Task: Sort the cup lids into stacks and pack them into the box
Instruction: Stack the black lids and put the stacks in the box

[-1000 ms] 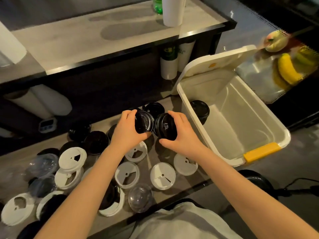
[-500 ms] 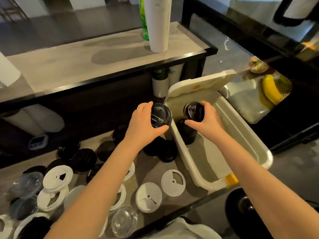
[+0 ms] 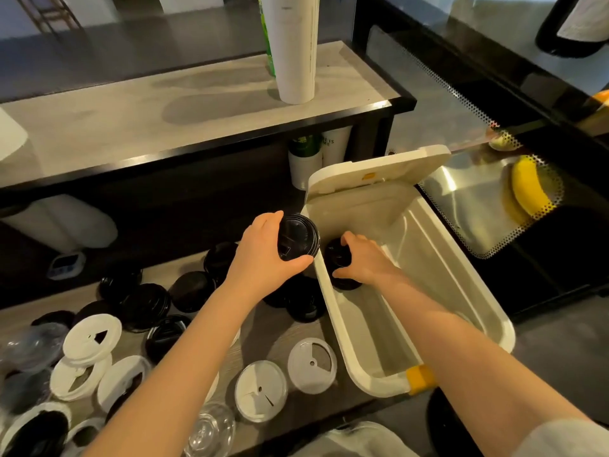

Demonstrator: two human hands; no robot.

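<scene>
My left hand (image 3: pixel 263 255) grips a black cup lid (image 3: pixel 298 237) on edge, just left of the white box's (image 3: pixel 474 291) near-left wall. Inside the box, at its far-left corner, my right hand (image 3: pixel 365 260) rests on a stack of black lids (image 3: pixel 337 255), fingers curled over its top. The box lid (image 3: pixel 375 169) stands tipped open at the back. On the table lie several loose black lids (image 3: pixel 192 291), white lids (image 3: pixel 311 366) and clear lids (image 3: pixel 209 430), scattered left of the box.
A raised counter (image 3: pixel 164 103) with a tall stack of white cups (image 3: pixel 295 47) runs behind the table. More cups (image 3: pixel 304 159) stand under it. A small timer (image 3: pixel 64 263) lies at the left. A glass case holding a banana (image 3: pixel 527 189) is at the right.
My right hand has gone down into the box and set its black lid on the stack there. My left hand has carried its lid towards the box's edge.
</scene>
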